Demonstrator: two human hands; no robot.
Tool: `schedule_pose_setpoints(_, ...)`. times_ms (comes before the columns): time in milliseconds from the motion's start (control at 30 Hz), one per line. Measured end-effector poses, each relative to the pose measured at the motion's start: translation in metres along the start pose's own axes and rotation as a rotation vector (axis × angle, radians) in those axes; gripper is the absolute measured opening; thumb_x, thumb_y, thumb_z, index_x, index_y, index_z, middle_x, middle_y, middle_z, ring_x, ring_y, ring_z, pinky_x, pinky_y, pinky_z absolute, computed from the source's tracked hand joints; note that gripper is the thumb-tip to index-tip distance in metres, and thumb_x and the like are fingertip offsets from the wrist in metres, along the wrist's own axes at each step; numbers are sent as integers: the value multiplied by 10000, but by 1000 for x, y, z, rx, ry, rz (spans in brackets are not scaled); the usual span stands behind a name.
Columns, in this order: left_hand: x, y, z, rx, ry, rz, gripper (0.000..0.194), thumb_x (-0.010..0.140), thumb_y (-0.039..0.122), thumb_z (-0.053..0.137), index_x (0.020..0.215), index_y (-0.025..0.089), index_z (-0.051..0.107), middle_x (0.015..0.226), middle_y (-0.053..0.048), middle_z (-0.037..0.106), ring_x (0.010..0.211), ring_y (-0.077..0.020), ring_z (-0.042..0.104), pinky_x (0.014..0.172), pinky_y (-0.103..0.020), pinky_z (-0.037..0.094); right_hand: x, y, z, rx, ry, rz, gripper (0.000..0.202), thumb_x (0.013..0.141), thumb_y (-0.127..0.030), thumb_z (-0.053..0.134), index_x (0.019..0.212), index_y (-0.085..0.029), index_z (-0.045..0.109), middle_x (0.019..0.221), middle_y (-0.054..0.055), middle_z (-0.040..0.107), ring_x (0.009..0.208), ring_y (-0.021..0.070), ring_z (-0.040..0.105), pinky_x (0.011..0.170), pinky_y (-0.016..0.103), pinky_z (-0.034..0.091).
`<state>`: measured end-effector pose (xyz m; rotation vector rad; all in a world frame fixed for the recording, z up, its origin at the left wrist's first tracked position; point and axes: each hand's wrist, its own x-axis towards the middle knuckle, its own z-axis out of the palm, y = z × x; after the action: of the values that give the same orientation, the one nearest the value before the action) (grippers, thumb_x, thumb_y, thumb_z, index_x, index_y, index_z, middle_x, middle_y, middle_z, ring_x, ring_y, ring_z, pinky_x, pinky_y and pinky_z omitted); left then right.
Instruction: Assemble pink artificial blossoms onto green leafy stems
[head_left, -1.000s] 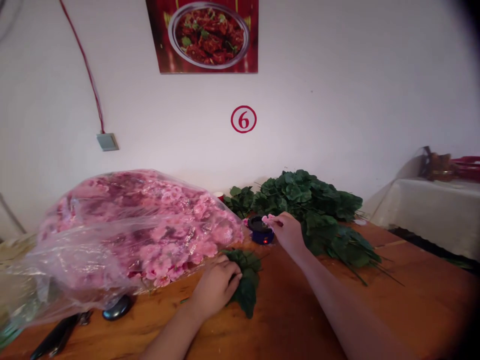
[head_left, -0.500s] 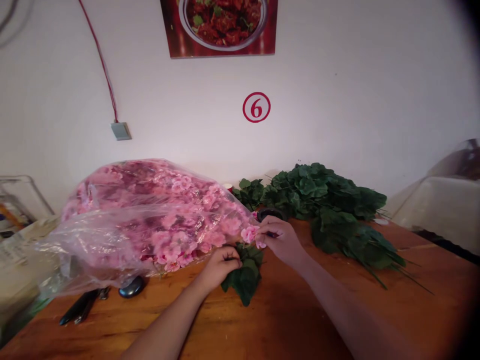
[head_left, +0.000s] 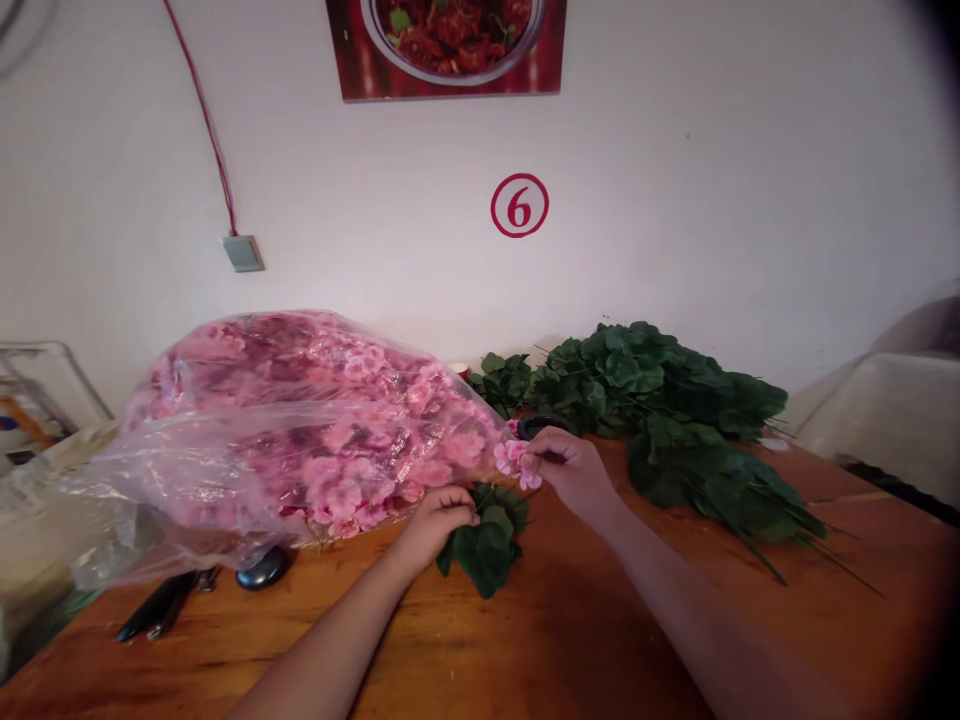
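Note:
My left hand (head_left: 442,522) is closed around a sprig of artificial green leaves (head_left: 484,548), low over the wooden table. Just above and to the right of it, my right hand (head_left: 566,468) pinches a small pink artificial flower (head_left: 516,462). The blossom pokes out to the left of my fingertips, close above the leaves; whether its stem touches the sprig I cannot tell. Beside both hands, on the left, lies a big clear plastic bag (head_left: 172,480) full of pink blossoms (head_left: 352,470).
A pile of green leaf sprigs (head_left: 630,380) lies at the back right, stems pointing right. A black roll (head_left: 541,426), probably tape, sits behind my right hand. A dark oval object (head_left: 262,568) and a black-handled tool (head_left: 157,606) rest on the wooden table (head_left: 420,660) at front left.
The view has shifted slightly. My right hand holds the flower a little higher and further right from the leaves, and my left hand keeps its grip on the sprig.

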<state>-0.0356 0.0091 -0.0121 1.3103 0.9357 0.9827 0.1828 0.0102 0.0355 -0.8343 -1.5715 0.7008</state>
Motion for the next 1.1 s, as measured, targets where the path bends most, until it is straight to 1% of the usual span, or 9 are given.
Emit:
schedule_pose_setpoints(100, 0, 2, 1, -3, 2, -7, 66, 549, 195, 649, 562, 149, 604, 490, 42, 540, 466, -93, 449, 472, -202, 311, 1, 1, 0, 1, 7, 10, 213, 750, -394, 680, 645, -210, 669, 675, 13, 589, 548, 143, 583, 551, 284, 503)
schedule_pose_setpoints(233, 0, 2, 0, -32, -5, -16, 44, 555, 184, 639, 573, 151, 614, 508, 37, 562, 475, -94, 463, 478, -201, 315, 1, 2, 1, 12, -17, -1, 224, 767, -395, 661, 633, -215, 662, 654, 8, 579, 508, 139, 575, 531, 290, 497)
schedule_pose_setpoints(367, 2, -1, -3, -52, -5, -29, 47, 561, 186, 640, 579, 151, 616, 526, 32, 575, 482, -96, 477, 491, -201, 323, 1, 1, 0, -11, 4, -2, 231, 775, -403, 650, 634, -220, 661, 626, 7, 570, 527, 148, 582, 543, 292, 500)
schedule_pose_setpoints(533, 3, -2, -5, -11, -3, 16, 50, 568, 190, 639, 570, 144, 620, 496, 37, 545, 477, -97, 469, 490, -202, 315, 1, -1, 1, 24, 7, 3, 193, 745, -370, 687, 627, -219, 665, 658, 7, 568, 521, 144, 578, 536, 296, 506)
schedule_pose_setpoints(667, 1, -1, -4, -19, 0, 3, 39, 563, 179, 632, 573, 143, 624, 501, 34, 553, 485, -99, 471, 486, -202, 308, -1, -6, 3, 16, 5, 24, 210, 732, -385, 695, 616, -215, 657, 663, 15, 574, 529, 148, 578, 543, 299, 515)
schedule_pose_setpoints(800, 0, 1, -2, -26, 7, 3, 37, 557, 178, 630, 567, 143, 624, 503, 35, 557, 483, -96, 470, 484, -201, 309, 0, -7, 3, 15, -39, 54, 245, 743, -419, 668, 618, -211, 631, 645, 9, 571, 505, 148, 573, 526, 298, 509)
schedule_pose_setpoints(967, 0, 1, 0, -21, 7, -12, 95, 543, 205, 673, 559, 145, 600, 486, 39, 542, 459, -90, 454, 480, -203, 310, 3, -7, -3, -178, -78, 112, 235, 750, -379, 635, 616, -194, 578, 593, -15, 573, 559, 138, 568, 521, 239, 454)
schedule_pose_setpoints(1033, 0, 0, 0, 10, -11, -1, 134, 554, 231, 693, 561, 145, 591, 492, 37, 537, 459, -89, 450, 483, -206, 318, 2, -9, -4, -128, -157, 202, 233, 777, -388, 596, 654, -196, 548, 528, -33, 558, 484, 127, 548, 474, 230, 431)
schedule_pose_setpoints(1100, 0, 0, -2, 56, -29, 11, 166, 576, 264, 705, 578, 145, 588, 511, 33, 541, 469, -91, 458, 488, -209, 327, -1, -13, -4, -2, -250, 303, 201, 805, -397, 556, 756, -203, 532, 498, -49, 558, 411, 124, 533, 427, 228, 421)
